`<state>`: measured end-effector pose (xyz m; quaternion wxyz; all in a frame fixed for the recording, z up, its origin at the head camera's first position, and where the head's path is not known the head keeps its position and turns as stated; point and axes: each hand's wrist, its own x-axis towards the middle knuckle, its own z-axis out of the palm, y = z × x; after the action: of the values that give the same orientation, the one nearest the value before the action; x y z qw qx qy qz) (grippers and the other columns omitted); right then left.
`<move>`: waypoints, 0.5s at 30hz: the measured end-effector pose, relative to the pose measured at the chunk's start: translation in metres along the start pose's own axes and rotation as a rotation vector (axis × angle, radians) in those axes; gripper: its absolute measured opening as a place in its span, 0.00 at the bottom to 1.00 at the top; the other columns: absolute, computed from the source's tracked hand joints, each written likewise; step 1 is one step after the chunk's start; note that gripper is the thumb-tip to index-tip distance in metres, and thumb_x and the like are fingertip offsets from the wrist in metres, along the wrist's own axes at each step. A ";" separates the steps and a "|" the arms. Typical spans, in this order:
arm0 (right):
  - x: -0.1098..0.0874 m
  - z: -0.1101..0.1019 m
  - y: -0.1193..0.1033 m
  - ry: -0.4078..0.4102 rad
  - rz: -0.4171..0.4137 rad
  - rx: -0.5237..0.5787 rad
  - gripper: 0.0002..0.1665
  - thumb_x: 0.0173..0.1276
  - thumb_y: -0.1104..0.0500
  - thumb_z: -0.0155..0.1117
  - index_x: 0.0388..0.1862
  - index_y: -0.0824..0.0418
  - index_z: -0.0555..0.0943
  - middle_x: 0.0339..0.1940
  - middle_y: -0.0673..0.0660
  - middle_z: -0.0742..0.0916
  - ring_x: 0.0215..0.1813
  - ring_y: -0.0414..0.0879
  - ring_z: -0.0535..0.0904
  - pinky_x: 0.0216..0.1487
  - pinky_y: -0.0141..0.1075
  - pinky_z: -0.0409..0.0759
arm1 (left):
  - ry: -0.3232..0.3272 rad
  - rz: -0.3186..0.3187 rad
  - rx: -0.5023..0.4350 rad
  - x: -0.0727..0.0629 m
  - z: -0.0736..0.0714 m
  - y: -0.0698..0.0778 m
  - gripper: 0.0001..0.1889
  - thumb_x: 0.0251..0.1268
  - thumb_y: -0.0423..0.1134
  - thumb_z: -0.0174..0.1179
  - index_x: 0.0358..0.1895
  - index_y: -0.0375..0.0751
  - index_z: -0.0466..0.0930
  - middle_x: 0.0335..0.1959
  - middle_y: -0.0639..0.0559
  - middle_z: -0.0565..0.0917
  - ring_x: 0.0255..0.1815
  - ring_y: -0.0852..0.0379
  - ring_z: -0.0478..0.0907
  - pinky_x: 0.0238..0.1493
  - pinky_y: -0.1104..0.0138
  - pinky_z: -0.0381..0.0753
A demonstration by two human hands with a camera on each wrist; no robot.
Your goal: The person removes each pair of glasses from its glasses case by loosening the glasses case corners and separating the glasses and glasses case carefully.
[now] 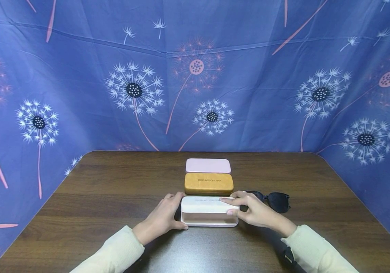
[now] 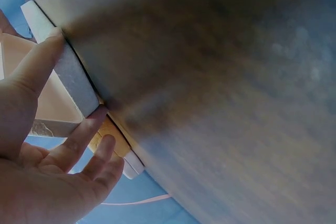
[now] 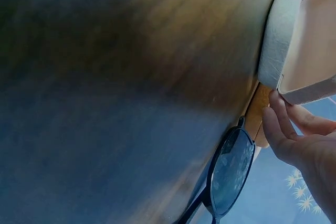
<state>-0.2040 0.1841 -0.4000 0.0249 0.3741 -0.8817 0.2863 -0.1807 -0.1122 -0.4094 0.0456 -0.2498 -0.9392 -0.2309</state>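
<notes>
A white glasses case (image 1: 210,204) lies on the table with its lid raised partway, the pale lining showing along the front. Its left end is gripped by my left hand (image 1: 162,216), thumb at the front corner and fingers round the back. In the left wrist view the thumb presses the base (image 2: 76,72) near the hinged corner. My right hand (image 1: 254,210) pinches the right end of the lid, fingers on top and thumb at the front edge. The right wrist view shows the lined lid (image 3: 317,35) tilted up from the base, with the fingertips at its corner.
Right behind the white case lie a mustard-yellow glasses case (image 1: 209,185) and a pale pink case (image 1: 208,166). Black sunglasses (image 1: 278,202) rest on the brown wooden table (image 1: 113,182), just beyond my right hand. A blue dandelion-print cloth (image 1: 266,125) hangs around the table.
</notes>
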 end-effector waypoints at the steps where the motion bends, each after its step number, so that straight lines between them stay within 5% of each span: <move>1: 0.000 0.000 0.000 0.006 -0.009 -0.009 0.23 0.61 0.47 0.60 0.55 0.51 0.79 0.43 0.54 0.82 0.41 0.41 0.74 0.38 0.34 0.73 | 0.001 0.002 -0.001 0.000 0.000 0.000 0.40 0.30 0.47 0.76 0.53 0.41 0.67 0.48 0.47 0.81 0.51 0.47 0.74 0.52 0.54 0.73; 6: -0.003 0.002 -0.002 0.035 -0.039 -0.061 0.22 0.61 0.47 0.61 0.54 0.50 0.79 0.42 0.54 0.82 0.41 0.41 0.74 0.38 0.35 0.73 | 0.007 0.021 -0.002 -0.001 0.000 -0.001 0.40 0.30 0.48 0.76 0.52 0.41 0.67 0.47 0.47 0.81 0.49 0.48 0.74 0.51 0.56 0.74; 12: -0.008 0.005 -0.004 0.025 -0.031 -0.109 0.23 0.59 0.46 0.61 0.55 0.47 0.78 0.50 0.63 0.82 0.53 0.58 0.75 0.51 0.60 0.71 | 0.006 0.038 0.006 -0.001 0.000 -0.001 0.40 0.31 0.48 0.75 0.53 0.39 0.68 0.48 0.47 0.81 0.49 0.49 0.73 0.51 0.56 0.74; 15: -0.008 0.007 -0.004 0.043 -0.101 -0.168 0.25 0.58 0.48 0.63 0.56 0.48 0.77 0.52 0.67 0.80 0.52 0.58 0.74 0.47 0.52 0.76 | 0.010 0.041 0.016 -0.001 0.000 -0.001 0.40 0.31 0.49 0.75 0.53 0.37 0.68 0.48 0.46 0.81 0.49 0.49 0.74 0.51 0.56 0.74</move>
<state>-0.1943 0.1832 -0.4058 0.0897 0.4083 -0.8820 0.2176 -0.1803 -0.1134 -0.4098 0.0572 -0.2675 -0.9355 -0.2238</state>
